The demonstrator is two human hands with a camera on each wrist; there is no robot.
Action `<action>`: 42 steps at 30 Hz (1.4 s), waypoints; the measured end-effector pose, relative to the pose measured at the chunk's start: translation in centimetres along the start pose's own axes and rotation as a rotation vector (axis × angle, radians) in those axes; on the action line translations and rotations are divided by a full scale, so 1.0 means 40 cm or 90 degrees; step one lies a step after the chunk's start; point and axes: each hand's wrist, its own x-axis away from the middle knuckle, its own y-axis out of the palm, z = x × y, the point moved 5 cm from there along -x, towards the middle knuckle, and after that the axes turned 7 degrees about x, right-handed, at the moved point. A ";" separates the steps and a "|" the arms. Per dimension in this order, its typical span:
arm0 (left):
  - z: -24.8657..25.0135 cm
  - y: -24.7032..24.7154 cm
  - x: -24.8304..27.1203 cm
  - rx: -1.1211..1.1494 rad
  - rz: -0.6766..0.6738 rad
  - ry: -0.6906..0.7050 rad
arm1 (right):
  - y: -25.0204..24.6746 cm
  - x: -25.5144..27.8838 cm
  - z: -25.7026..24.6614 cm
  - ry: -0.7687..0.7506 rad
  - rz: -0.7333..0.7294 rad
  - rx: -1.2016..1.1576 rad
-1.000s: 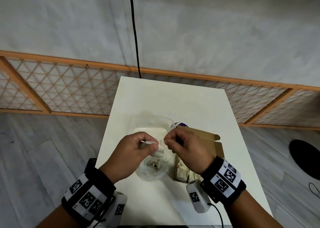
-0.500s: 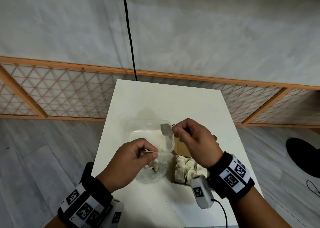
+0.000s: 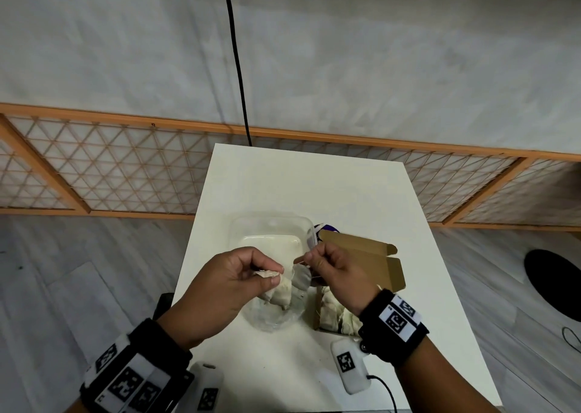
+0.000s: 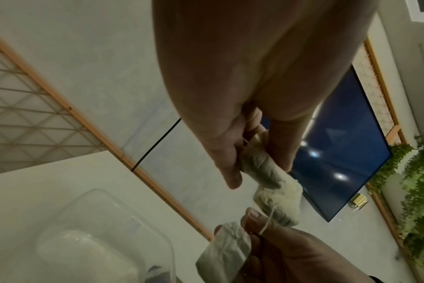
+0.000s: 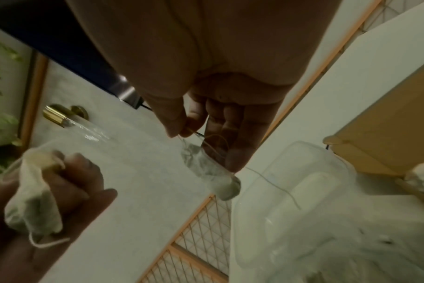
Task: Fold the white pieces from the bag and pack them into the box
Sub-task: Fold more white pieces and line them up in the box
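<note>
While the box [image 3: 345, 315] already holds many folded pieces, work remains — each grip pinches a white piece, left hand [image 3: 229, 283] and right hand [image 3: 339, 274] above the bag [image 3: 273, 318] beside it.

Both hands raised close together, left hand [image 3: 234, 282] and right hand [image 3: 341, 274] with fingers curled, pinching.

Head view: from above, facing forward and down over the small white rectangular table [image 3: 314, 186]; both hands near mid-frame, wall beyond. Left wrist view: from under the left hand [image 4: 230, 95], very near, along the fingers toward the wall. Right wrist view: same from under the right hand [image 5: 206, 86]. Shared by all three — clear plastic tub [image 3: 270, 233] and both hands.
</note>
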 end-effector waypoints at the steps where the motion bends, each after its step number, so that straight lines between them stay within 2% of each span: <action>1: -0.011 -0.002 -0.005 -0.010 0.005 -0.008 | 0.008 -0.004 0.017 0.004 0.001 0.006; 8: -0.080 -0.012 -0.022 -0.084 0.019 -0.057 | 0.030 0.008 0.074 0.021 0.020 0.146; 12: -0.086 -0.007 -0.018 -0.073 0.003 -0.055 | 0.045 0.029 0.016 -0.046 -0.043 0.092; 17: -0.048 0.013 -0.007 -0.063 -0.019 0.021 | 0.072 0.045 -0.055 -0.062 -0.121 0.022; 25: 0.014 0.005 0.016 -0.104 0.000 0.090 | 0.039 0.060 -0.132 -0.133 -0.153 0.108; 31: 0.055 0.004 0.023 -0.065 -0.016 0.084 | 0.002 0.081 -0.193 -0.178 -0.125 0.194; 37: 0.084 0.035 0.044 -0.094 -0.135 0.071 | 0.003 0.111 -0.241 -0.218 -0.111 0.250; 42: 0.098 0.038 0.066 -0.140 -0.122 0.075 | -0.025 0.102 -0.236 -0.197 -0.049 0.232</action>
